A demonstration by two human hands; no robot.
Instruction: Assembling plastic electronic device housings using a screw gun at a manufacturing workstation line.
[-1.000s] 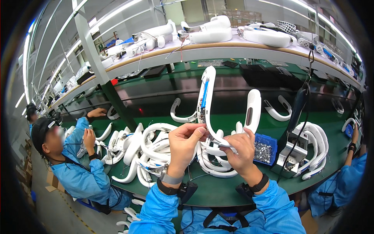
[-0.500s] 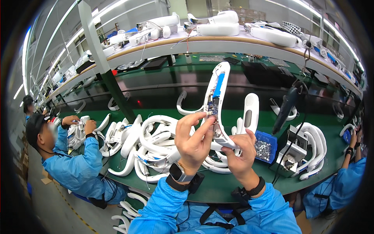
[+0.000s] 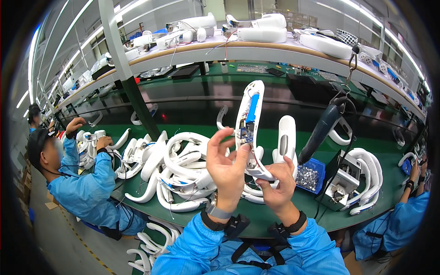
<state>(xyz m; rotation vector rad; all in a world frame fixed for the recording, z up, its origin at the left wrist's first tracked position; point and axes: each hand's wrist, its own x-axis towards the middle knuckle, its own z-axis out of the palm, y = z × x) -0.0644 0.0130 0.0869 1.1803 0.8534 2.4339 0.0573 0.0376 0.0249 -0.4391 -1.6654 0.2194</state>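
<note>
Head view, left of side-by-side fisheye pair. Looks forward and down from wearer's head, over near edge of green bench [image 3: 261,216]. Left hand [image 3: 228,173] and right hand [image 3: 280,185] close, mid-view; shelf [image 3: 275,55] far, front edge bowed. Wide sweep, left co-worker [image 3: 80,183] to right co-worker [image 3: 394,224].

Green bench [image 3: 259,222]: piled white curved casings [image 3: 185,174], blue bin [image 3: 322,170]. Raised shelf [image 3: 275,52]: white housings [image 3: 262,35].

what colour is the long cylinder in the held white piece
The cylinder is blue; it shows best in the head view.
</note>
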